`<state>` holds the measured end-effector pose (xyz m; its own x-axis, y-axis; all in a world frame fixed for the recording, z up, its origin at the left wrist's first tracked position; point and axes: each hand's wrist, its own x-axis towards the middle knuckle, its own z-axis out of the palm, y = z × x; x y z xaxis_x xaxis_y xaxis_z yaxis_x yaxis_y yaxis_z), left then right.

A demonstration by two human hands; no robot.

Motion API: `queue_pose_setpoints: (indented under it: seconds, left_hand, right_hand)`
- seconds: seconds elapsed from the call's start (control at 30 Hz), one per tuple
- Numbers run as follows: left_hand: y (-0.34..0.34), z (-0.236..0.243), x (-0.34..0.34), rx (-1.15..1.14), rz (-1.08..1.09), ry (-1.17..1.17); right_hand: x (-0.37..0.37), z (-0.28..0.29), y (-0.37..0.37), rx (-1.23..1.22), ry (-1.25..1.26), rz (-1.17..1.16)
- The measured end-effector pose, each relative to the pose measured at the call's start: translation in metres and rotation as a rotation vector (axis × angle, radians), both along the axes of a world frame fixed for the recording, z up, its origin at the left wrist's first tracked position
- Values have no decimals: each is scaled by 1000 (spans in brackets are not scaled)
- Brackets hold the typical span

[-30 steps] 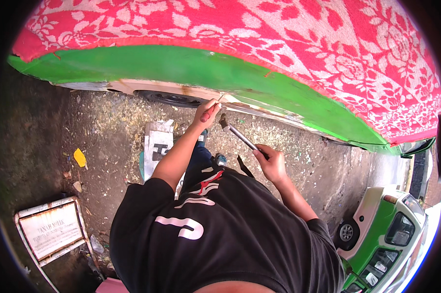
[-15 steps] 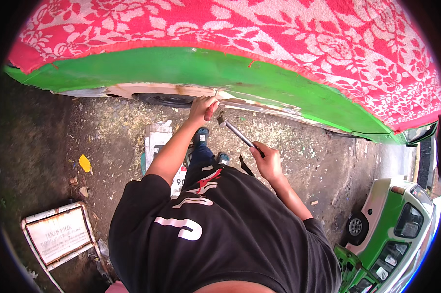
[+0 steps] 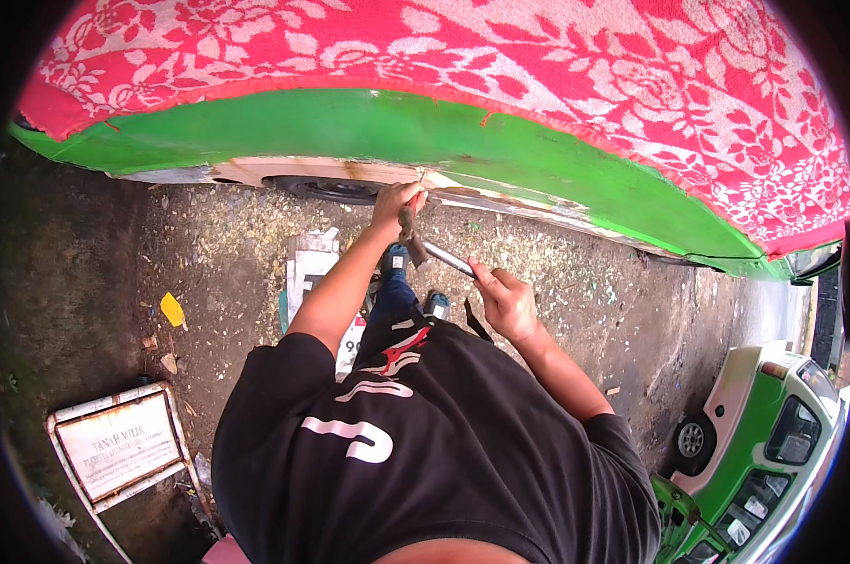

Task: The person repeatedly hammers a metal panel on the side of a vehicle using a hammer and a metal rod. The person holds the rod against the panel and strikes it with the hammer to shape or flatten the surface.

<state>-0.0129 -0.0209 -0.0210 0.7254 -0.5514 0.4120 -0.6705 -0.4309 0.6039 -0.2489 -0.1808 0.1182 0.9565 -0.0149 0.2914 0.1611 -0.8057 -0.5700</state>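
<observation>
Beside the lower side of a green vehicle [image 3: 284, 132], my left hand [image 3: 394, 209] is closed around a red-handled tool [image 3: 417, 200]. Its far end reaches toward the pale, scraped lower panel [image 3: 350, 170] and is hidden, so its kind cannot be made out. My right hand [image 3: 506, 301] grips a hammer [image 3: 450, 258] with a silver shaft. The hammer's head is right by the handle end of the red tool, just below my left hand; whether they touch is unclear. The vehicle's wheel [image 3: 326, 190] shows left of my left hand.
A red and white floral cloth [image 3: 538, 56] covers the vehicle's top. Pale chips litter the ground [image 3: 557, 273]. White printed sheets [image 3: 310, 263] lie by my feet. A rusty-framed sign [image 3: 115, 446] stands at lower left, and another green and white vehicle [image 3: 763, 442] at lower right.
The hammer's head has swung left and toward me, up to the red-handled tool. My right hand has shifted slightly left and down. My left hand keeps its place at the panel.
</observation>
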Motion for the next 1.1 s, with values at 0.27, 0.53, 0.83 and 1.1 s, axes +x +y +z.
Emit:
queue_pose_setpoints:
  seconds: [0.27,0.53,0.83,1.1]
  left_hand:
    - [1,-6,5,44,-11,37]
    - [0,-10,2,51,12,94]
    - [5,13,-10,-15,-55,38]
    - [2,14,-12,-67,-40,44]
  right_hand:
    - [-3,-6,1,104,-22,-46]
    - [3,-13,10,76,15,-55]
    - [-21,0,4,302,191,-202]
    - [-24,-4,4,387,242,-259]
